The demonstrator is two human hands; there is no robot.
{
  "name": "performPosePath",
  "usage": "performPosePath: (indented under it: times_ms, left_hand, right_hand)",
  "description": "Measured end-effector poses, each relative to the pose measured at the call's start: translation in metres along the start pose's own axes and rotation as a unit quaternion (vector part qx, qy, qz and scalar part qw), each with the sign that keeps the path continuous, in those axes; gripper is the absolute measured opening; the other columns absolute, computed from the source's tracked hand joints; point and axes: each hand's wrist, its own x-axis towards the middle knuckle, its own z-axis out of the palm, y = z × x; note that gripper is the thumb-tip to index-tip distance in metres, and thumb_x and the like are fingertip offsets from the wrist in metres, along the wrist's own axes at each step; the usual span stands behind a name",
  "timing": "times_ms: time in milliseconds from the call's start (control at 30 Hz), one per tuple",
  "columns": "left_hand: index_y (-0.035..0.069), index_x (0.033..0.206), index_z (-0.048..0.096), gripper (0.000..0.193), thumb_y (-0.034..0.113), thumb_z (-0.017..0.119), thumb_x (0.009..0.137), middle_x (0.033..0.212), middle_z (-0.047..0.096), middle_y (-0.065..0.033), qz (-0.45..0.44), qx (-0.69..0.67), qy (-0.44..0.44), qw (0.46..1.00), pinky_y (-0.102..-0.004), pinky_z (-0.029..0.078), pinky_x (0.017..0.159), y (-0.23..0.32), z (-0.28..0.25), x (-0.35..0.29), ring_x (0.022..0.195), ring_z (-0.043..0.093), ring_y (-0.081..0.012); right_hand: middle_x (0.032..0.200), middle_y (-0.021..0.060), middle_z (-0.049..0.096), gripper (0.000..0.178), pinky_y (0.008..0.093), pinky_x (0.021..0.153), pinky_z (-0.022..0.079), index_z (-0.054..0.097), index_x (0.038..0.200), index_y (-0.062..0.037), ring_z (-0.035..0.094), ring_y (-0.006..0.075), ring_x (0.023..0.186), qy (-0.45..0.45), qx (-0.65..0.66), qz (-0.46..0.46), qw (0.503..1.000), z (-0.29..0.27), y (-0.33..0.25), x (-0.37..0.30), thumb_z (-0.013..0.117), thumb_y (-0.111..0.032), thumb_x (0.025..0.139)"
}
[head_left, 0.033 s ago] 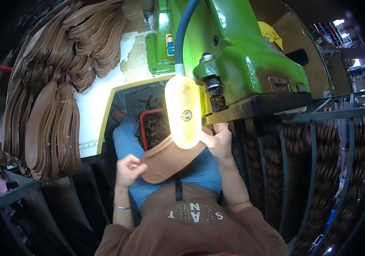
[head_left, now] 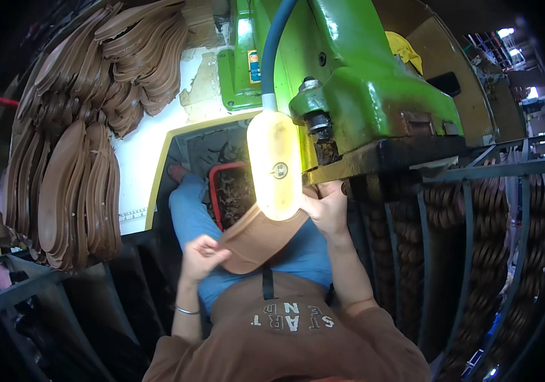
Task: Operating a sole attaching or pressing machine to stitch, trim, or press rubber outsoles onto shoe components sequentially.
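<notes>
A tan shoe sole (head_left: 266, 239) with a finely ribbed face and a raised rim slants across my lap. My right hand (head_left: 328, 213) grips its far end, thumb on top, just below the black plate of the green machine (head_left: 364, 105). The glowing oval lamp (head_left: 275, 165) covers part of that end, so the contact with the machine is hidden. At the sole's near left end is my left hand (head_left: 202, 260), its fingers curled in and their tips by the edge. Whether something small lies between them cannot be made out.
Stacks of brown soles (head_left: 75, 184) fill the white tabletop (head_left: 142, 153) on the left. Below its yellow-edged cutout, a red-handled container (head_left: 231, 197) holds scraps. Metal racks (head_left: 466, 229) with rows of brown pieces stand at right. A blue lamp hose (head_left: 272, 51) hangs in front.
My left hand has shifted slightly right and down along the sole's near end. The sole has turned a little, while my right hand keeps its grip almost in place.
</notes>
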Motion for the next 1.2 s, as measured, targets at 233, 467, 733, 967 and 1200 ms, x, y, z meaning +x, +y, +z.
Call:
performPosePath:
  times_ms: [233, 467, 733, 967, 1200]
  left_hand:
    - [-0.002, 0.089, 0.066, 0.022, 0.010, 0.077, 0.073, 0.072, 0.068, -0.0074, 0.117, 0.188, -0.126, 0.967, -0.0232, 0.050, 0.055, -0.005, 0.093, -0.001, 0.061, 0.062, -0.0080]
    - [-0.004, 0.106, 0.060, 0.029, -0.002, 0.060, 0.077, 0.108, 0.063, -0.0155, 0.402, 0.476, 0.402, 0.671, -0.0378, 0.044, 0.092, 0.130, 0.011, -0.005, 0.104, 0.058, -0.0292]
    - [0.002, 0.123, 0.054, 0.055, 0.041, 0.063, 0.084, 0.122, 0.055, -0.0181, 0.131, 0.607, 0.609, 0.493, -0.0405, 0.040, 0.096, 0.185, -0.126, -0.046, 0.113, 0.051, -0.0307]
    - [-0.002, 0.117, 0.053, 0.051, 0.023, 0.073, 0.078, 0.115, 0.056, -0.0182, 0.349, 0.482, 0.575, 0.562, -0.0374, 0.046, 0.090, 0.201, -0.094, -0.065, 0.104, 0.057, -0.0267]
    - [0.001, 0.110, 0.055, 0.054, 0.012, 0.072, 0.061, 0.109, 0.058, -0.0182, 0.517, 0.302, 0.184, 0.779, -0.0356, 0.047, 0.089, 0.195, 0.040, -0.045, 0.103, 0.057, -0.0294]
  right_hand:
    - [0.079, -0.0002, 0.060, 0.023, 0.0203, 0.063, 0.045, 0.063, 0.095, 0.0045, 0.054, 0.0070, 0.069, 0.022, -0.003, 0.030, 0.999, -0.009, -0.028, 0.001, 0.073, -0.001, 0.075]
    - [0.078, 0.0080, 0.065, 0.013, 0.0162, 0.041, 0.039, 0.057, 0.098, 0.0000, 0.056, 0.0069, 0.055, 0.303, -0.136, 0.032, 0.943, -0.137, -0.105, -0.020, 0.057, -0.010, 0.089]
    - [0.108, 0.0212, 0.050, 0.051, 0.0319, 0.052, 0.058, 0.017, 0.132, -0.0017, 0.065, 0.0285, 0.067, 0.289, 0.316, -0.070, 0.901, -0.103, -0.012, 0.110, 0.047, -0.006, 0.091]
    - [0.079, 0.0121, 0.060, 0.061, 0.0265, 0.049, 0.048, 0.021, 0.135, -0.0008, 0.059, 0.0161, 0.058, 0.193, 0.217, 0.104, 0.951, -0.045, 0.076, 0.112, 0.058, -0.011, 0.087]
    - [0.120, 0.0181, 0.054, 0.056, 0.0332, 0.087, 0.047, 0.034, 0.135, 0.0007, 0.056, 0.0202, 0.107, -0.122, 0.301, 0.223, 0.919, -0.025, 0.061, -0.037, 0.059, -0.020, 0.090]
